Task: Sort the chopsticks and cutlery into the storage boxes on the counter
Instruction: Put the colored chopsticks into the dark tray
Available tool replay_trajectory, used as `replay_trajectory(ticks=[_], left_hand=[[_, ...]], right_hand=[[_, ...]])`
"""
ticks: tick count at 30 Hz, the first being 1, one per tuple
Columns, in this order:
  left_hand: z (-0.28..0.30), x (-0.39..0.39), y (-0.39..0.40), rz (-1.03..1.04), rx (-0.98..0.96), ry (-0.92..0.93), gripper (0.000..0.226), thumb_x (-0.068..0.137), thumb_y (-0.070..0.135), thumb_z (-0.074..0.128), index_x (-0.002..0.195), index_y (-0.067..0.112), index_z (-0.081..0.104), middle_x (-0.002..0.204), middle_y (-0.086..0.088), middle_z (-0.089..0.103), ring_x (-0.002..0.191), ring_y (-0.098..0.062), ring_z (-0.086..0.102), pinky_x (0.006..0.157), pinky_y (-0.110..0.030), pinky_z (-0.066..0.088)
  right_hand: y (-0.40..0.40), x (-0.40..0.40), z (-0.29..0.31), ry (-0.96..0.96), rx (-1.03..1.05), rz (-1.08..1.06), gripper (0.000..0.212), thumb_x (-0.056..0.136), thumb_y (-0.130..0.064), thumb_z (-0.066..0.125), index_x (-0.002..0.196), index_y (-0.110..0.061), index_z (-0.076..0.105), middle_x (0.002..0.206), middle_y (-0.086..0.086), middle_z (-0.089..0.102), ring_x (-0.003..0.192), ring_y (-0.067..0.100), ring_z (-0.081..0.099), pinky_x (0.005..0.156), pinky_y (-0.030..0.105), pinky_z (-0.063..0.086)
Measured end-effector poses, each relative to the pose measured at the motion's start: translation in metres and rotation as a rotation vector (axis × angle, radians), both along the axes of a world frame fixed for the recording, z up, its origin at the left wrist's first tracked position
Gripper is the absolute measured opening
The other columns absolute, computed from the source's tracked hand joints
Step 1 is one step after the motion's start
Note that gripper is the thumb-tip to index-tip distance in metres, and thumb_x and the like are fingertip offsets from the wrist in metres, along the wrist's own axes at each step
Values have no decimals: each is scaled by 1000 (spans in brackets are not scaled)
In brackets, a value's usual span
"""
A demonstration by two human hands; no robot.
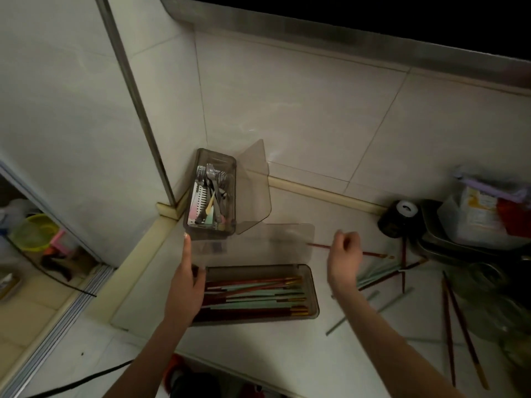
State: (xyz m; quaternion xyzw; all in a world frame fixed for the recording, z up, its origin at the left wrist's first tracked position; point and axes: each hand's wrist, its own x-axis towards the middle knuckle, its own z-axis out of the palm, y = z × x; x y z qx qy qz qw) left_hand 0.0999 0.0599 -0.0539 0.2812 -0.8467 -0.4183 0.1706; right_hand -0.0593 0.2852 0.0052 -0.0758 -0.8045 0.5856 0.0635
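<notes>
I've got my left hand flat on the left end of the long chopstick box, fingers straight and pressed together, fingertip reaching toward its raised clear lid. My right hand hangs above the counter just right of the box, fingers curled, pinching 1 red chopstick level. The box holds red and green chopsticks. The cutlery box sits in the corner, lid open, forks inside. Loose chopsticks lie scattered to the right.
</notes>
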Motion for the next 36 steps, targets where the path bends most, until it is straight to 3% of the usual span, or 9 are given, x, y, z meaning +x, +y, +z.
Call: replay_trajectory(ticks=[3, 6, 11, 16, 19, 23, 28, 32, 36], left_hand=[[-5, -2, -1, 20, 14, 11, 77, 98, 13, 43, 145, 46, -8, 97, 22, 51, 75, -5, 55, 72, -32, 44], [-10, -2, -2, 50, 31, -45, 77, 99, 14, 39, 141, 53, -13, 77, 3, 57, 66, -25, 60, 65, -40, 47], [2, -2, 5, 77, 31, -42, 70, 101, 15, 35, 143, 45, -12, 109, 4, 52, 91, -12, 53, 88, -34, 43], [-6, -2, 1, 83, 11, -53, 73, 101, 20, 34, 135, 57, -19, 107, -6, 60, 88, -18, 60, 87, -41, 50], [-4, -2, 3, 82, 15, -53, 73, 101, 20, 34, 134, 59, -19, 100, -7, 63, 84, -18, 61, 87, -44, 50], [0, -2, 6, 87, 20, -66, 71, 101, 18, 34, 138, 51, -18, 125, -11, 58, 100, -20, 58, 97, -39, 43], [9, -3, 10, 70, 27, -60, 73, 101, 15, 36, 141, 46, -16, 137, -13, 50, 112, -25, 56, 101, -41, 41], [10, -5, 12, 88, 1, -61, 76, 100, 11, 38, 142, 43, -17, 126, -17, 55, 95, -18, 56, 93, -41, 45], [-1, 0, 9, 85, -13, -40, 82, 99, 10, 40, 139, 54, -18, 98, -4, 55, 78, -11, 54, 79, -37, 45]], right_hand=[[16, -46, -32, -2, 336, 301, 8, 94, -15, 54, 90, -11, 49, 76, -1, 51, 66, 12, 49, 57, 23, 37], [11, -81, -67, -72, 650, 695, 16, 87, -12, 63, 103, -12, 61, 100, 4, 57, 92, 20, 57, 74, 27, 47], [-28, -99, -80, 57, 982, 873, 34, 90, -30, 57, 124, -24, 56, 123, -3, 54, 115, 23, 48, 94, 38, 42], [-49, -98, -92, 99, 1235, 923, 30, 90, -39, 52, 106, -15, 62, 107, 8, 59, 97, 28, 52, 83, 37, 48], [-45, -103, -99, 114, 1292, 918, 24, 90, -25, 53, 110, -15, 61, 112, 8, 58, 101, 26, 51, 86, 36, 47], [-19, -89, -87, 150, 1212, 754, 30, 90, 0, 42, 119, -2, 49, 115, 16, 54, 107, 31, 48, 87, 39, 41], [37, -68, -79, 63, 756, 540, 32, 80, 18, 36, 102, -1, 52, 88, 16, 54, 86, 34, 53, 66, 29, 35], [87, -31, -84, 108, 582, 348, 43, 75, 23, 44, 106, 1, 65, 99, 20, 63, 94, 37, 59, 83, 32, 43], [122, 12, -83, 59, 422, 187, 41, 77, 21, 42, 102, -1, 65, 95, 10, 58, 91, 35, 57, 84, 41, 48]])
